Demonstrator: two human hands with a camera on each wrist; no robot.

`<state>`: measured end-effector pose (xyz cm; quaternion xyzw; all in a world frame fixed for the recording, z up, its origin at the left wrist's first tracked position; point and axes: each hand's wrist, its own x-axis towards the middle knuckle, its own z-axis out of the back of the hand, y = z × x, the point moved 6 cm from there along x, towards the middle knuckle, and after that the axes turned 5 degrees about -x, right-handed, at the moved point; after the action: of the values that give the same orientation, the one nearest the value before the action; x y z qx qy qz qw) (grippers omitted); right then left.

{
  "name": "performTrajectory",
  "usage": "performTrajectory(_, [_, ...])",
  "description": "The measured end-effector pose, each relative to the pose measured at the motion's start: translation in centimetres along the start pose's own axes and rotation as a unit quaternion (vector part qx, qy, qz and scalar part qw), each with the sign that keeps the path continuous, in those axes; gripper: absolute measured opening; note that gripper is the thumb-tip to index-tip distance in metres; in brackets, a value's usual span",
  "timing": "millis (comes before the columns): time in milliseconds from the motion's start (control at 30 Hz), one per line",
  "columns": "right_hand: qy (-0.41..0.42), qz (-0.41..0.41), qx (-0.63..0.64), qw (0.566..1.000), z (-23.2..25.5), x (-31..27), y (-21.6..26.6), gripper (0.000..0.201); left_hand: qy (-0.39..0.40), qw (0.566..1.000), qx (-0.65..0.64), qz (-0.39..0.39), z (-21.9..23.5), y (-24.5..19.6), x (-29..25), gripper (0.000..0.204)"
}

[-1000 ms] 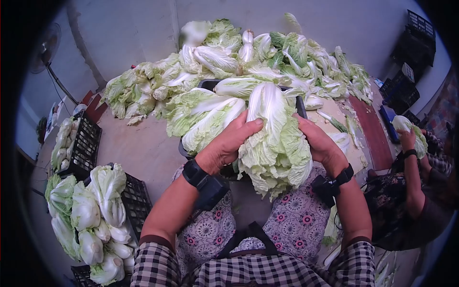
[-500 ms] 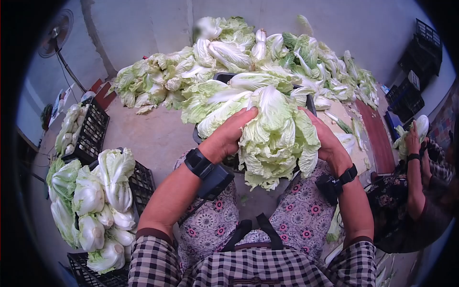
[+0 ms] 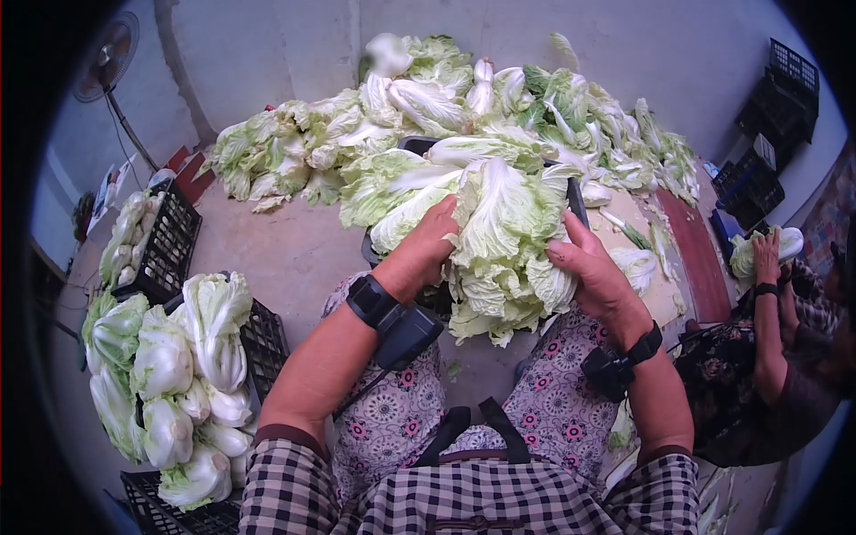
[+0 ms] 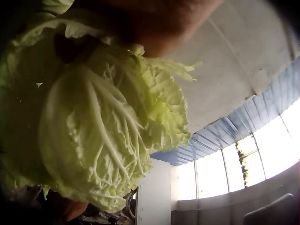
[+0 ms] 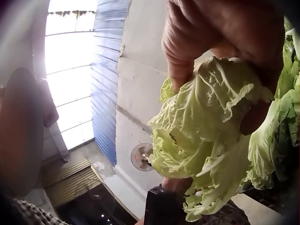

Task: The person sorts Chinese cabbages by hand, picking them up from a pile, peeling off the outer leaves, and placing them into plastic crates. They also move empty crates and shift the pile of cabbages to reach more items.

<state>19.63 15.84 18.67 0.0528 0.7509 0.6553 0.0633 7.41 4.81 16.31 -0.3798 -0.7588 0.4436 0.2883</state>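
Note:
A leafy head of napa cabbage point(image 3: 504, 245) is held up between both hands over a dark crate, its frilly leaf end toward my body. My left hand point(image 3: 430, 247) grips its left side, with most of the fingers hidden by leaves. On the other side, my right hand point(image 3: 603, 276) holds the outer leaves, thumb in front. In the left wrist view the cabbage point(image 4: 93, 136) hangs below the blurred hand. The right wrist view shows the right hand's point(image 5: 220, 33) fingers and thumb around crinkled leaves point(image 5: 206, 112).
More cabbages point(image 3: 401, 187) lie in the dark crate point(image 3: 577, 201) behind. A large heap of cabbages point(image 3: 419, 98) lines the wall. Black crates point(image 3: 266, 343) with trimmed cabbages point(image 3: 165, 357) stand at left. Another person point(image 3: 767, 357) holds a cabbage at right, near a red board point(image 3: 695, 259).
The cabbage has turned in my hands, its pale base tipping away and its leaves showing more. My right hand has shifted its hold, bringing the thumb to the front.

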Motion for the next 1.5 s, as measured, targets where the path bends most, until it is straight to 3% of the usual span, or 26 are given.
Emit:
performTrajectory(100, [-0.022,-0.015,0.082,0.996,0.9,-0.5,-0.1,0.072,-0.039,0.993,-0.020,0.108,1.6,1.0,0.7,0.044])
performTrajectory(200, [-0.052,-0.030,0.120,0.991,1.4,-0.9,-0.4,0.070,-0.033,0.992,-0.045,0.113,1.8,1.2,0.2,0.047])
performTrajectory(233, [-0.066,-0.036,0.112,0.991,1.8,-0.8,-1.0,0.070,0.018,0.991,-0.019,0.129,1.6,1.1,0.0,0.054])
performTrajectory(267, [-0.080,-0.042,0.104,0.991,2.0,-0.9,-1.4,0.070,0.038,0.993,-0.025,0.108,1.2,1.0,0.0,0.055])
performTrajectory(333, [-0.029,-0.029,0.066,0.997,0.0,-1.0,-0.1,0.073,0.081,0.994,-0.037,0.066,0.0,0.5,-0.3,0.059])
performTrajectory(400, [-0.007,-0.014,0.032,0.999,-1.6,-1.4,0.6,0.075,0.072,0.997,0.000,0.042,-0.1,0.0,-0.8,0.070])
performTrajectory(467, [0.004,0.054,0.056,0.997,-2.0,-1.6,0.8,0.087,0.088,0.995,0.038,-0.003,-0.6,-0.7,-0.6,0.072])
performTrajectory(533, [-0.009,0.058,0.125,0.990,-1.6,-1.8,0.2,0.081,0.112,0.984,0.117,-0.070,-1.6,-2.2,-1.3,0.090])
performTrajectory(700, [-0.075,0.084,0.152,0.982,-2.9,-3.6,2.5,0.063,0.136,0.984,0.105,-0.055,-2.3,-2.2,-1.9,0.111])
performTrajectory(833, [-0.086,0.070,0.206,0.972,-0.5,-4.8,2.3,0.055,0.133,0.985,0.104,-0.039,-3.0,-2.9,-2.0,0.103])
performTrajectory(900, [-0.105,0.086,0.224,0.965,1.9,-5.8,2.7,0.052,0.158,0.980,0.121,-0.016,-2.7,-2.3,-1.3,0.091])
performTrajectory(1000, [-0.159,0.103,0.203,0.961,8.0,-8.4,3.4,0.052,0.128,0.983,0.128,0.017,-1.9,-1.6,-0.1,0.071])
performTrajectory(1033, [-0.201,0.126,0.174,0.956,10.5,-9.4,3.6,0.052,0.100,0.988,0.117,0.002,-1.6,-1.5,0.1,0.057])
performTrajectory(1133, [-0.303,0.145,0.116,0.935,17.8,-12.7,1.7,0.053,0.064,0.988,0.142,0.014,-0.5,-1.4,0.7,0.051])
performTrajectory(1167, [-0.333,0.143,0.102,0.926,20.1,-13.6,0.5,0.054,0.047,0.984,0.170,0.020,-0.2,-1.4,0.7,0.061])
performTrajectory(1367, [-0.477,0.073,0.196,0.854,30.2,-18.4,-13.0,0.056,-0.005,0.973,0.229,0.033,2.2,-1.7,0.5,0.056])
performTrajectory(1500, [-0.535,-0.005,0.268,0.802,33.3,-20.6,-20.9,0.056,-0.034,0.961,0.271,0.041,2.5,-1.6,0.6,0.055])
